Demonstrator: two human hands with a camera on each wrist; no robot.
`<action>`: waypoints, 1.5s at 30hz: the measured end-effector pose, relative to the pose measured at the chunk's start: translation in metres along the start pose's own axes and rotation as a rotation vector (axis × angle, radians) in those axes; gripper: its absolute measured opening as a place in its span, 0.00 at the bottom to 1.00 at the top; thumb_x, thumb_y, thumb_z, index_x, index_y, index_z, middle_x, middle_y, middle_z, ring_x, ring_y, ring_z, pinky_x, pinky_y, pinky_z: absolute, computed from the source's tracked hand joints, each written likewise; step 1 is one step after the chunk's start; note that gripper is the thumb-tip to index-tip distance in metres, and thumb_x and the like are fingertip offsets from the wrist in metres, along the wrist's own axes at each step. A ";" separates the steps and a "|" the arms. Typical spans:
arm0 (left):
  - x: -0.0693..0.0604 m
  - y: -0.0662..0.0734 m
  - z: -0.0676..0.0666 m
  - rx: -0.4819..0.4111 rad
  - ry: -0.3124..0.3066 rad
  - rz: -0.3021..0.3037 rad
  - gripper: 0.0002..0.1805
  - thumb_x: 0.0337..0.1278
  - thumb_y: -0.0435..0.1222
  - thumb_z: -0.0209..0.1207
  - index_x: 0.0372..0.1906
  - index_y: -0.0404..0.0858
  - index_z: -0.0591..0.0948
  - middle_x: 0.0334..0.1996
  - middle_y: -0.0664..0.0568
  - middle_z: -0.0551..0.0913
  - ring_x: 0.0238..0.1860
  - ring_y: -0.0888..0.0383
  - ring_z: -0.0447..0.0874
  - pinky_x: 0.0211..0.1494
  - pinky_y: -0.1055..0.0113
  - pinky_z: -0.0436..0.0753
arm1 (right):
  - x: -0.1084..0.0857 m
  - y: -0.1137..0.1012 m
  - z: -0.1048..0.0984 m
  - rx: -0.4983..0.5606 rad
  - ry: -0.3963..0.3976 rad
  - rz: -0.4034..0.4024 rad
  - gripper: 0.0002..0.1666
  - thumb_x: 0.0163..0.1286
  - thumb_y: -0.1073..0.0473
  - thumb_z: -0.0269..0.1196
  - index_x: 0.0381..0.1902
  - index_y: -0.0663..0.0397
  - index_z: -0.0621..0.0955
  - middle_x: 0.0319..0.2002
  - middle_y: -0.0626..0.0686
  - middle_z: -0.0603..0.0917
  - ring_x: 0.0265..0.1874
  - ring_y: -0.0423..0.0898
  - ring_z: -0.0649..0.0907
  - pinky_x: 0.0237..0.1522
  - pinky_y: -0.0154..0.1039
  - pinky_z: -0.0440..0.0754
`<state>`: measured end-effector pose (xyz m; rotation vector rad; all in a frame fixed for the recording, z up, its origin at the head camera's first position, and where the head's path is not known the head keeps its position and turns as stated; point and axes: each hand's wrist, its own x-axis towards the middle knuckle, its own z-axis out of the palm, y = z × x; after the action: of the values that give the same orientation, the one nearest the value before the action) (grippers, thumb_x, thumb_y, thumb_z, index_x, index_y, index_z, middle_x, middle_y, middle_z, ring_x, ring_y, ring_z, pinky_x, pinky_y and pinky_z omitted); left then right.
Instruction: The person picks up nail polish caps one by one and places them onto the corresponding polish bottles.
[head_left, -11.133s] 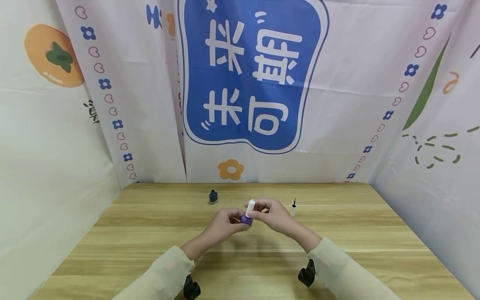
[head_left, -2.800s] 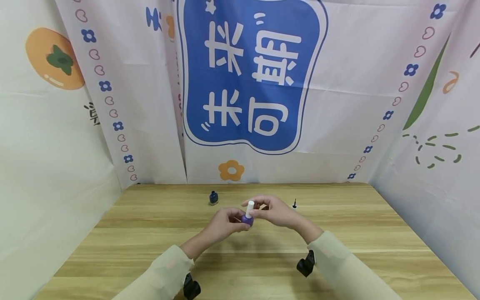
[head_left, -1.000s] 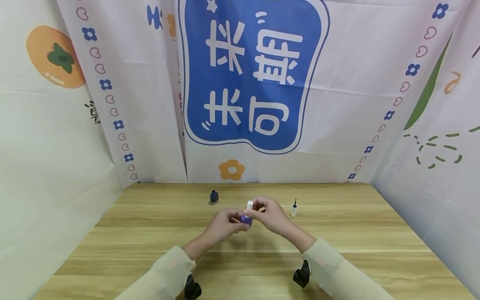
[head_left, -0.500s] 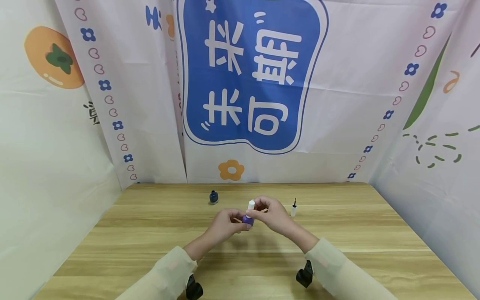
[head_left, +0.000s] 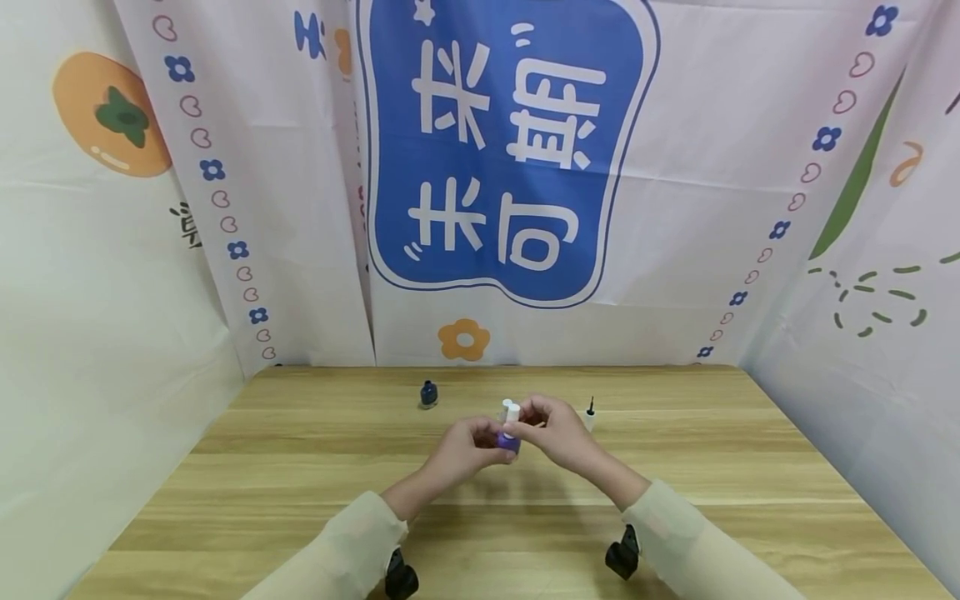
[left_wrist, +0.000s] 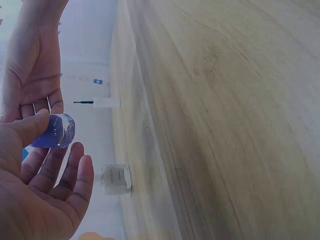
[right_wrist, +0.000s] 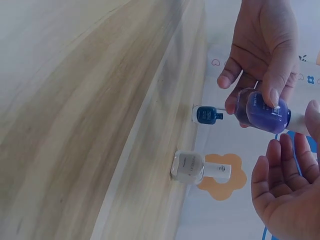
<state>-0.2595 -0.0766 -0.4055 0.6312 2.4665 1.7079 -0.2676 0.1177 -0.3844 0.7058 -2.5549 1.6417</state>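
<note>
My left hand [head_left: 463, 443] holds a purple nail polish bottle [right_wrist: 262, 114] by its sides, the thumb across its front. My right hand [head_left: 558, 432] pinches the bottle's white cap [head_left: 513, 413] between thumb and fingers. That cap sits at the bottle's neck; how tightly it is screwed on cannot be seen. Behind the hands stands a pale nail polish bottle [right_wrist: 188, 168] with a white cap, mostly hidden in the head view. A dark teal nail polish bottle [head_left: 428, 395] stands uncapped at the back left. Right of the hands, a white cap [head_left: 589, 419] stands with its black brush pointing up.
The wooden table [head_left: 315, 467] ends at a hanging white cloth [head_left: 675, 275] with a blue printed sign [head_left: 495, 150]. White cloth also hangs at both sides. A small black camera is worn at each wrist, by the sleeve cuffs.
Both hands have shifted slightly right with the purple bottle between them. The pale bottle's white cap now shows just behind them. The hold stays the same; the teal bottle and brush cap stay put.
</note>
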 end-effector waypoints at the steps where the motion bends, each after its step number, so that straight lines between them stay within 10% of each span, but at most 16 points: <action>1: 0.001 0.000 0.001 -0.005 -0.003 0.005 0.13 0.53 0.33 0.70 0.42 0.33 0.83 0.36 0.50 0.84 0.38 0.56 0.83 0.40 0.66 0.83 | -0.001 0.001 -0.001 -0.007 0.003 0.002 0.13 0.64 0.52 0.68 0.33 0.54 0.79 0.31 0.49 0.80 0.32 0.46 0.78 0.29 0.36 0.75; 45: 0.035 -0.013 0.056 0.029 -0.023 0.024 0.07 0.48 0.24 0.69 0.34 0.32 0.85 0.29 0.52 0.85 0.32 0.61 0.82 0.37 0.70 0.82 | -0.022 0.047 -0.026 -0.035 0.057 0.082 0.11 0.63 0.59 0.69 0.35 0.59 0.79 0.31 0.50 0.80 0.33 0.46 0.78 0.33 0.36 0.77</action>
<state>-0.2793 -0.0184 -0.4321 0.6820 2.4830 1.6664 -0.2715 0.1645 -0.4193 0.5508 -2.5989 1.6102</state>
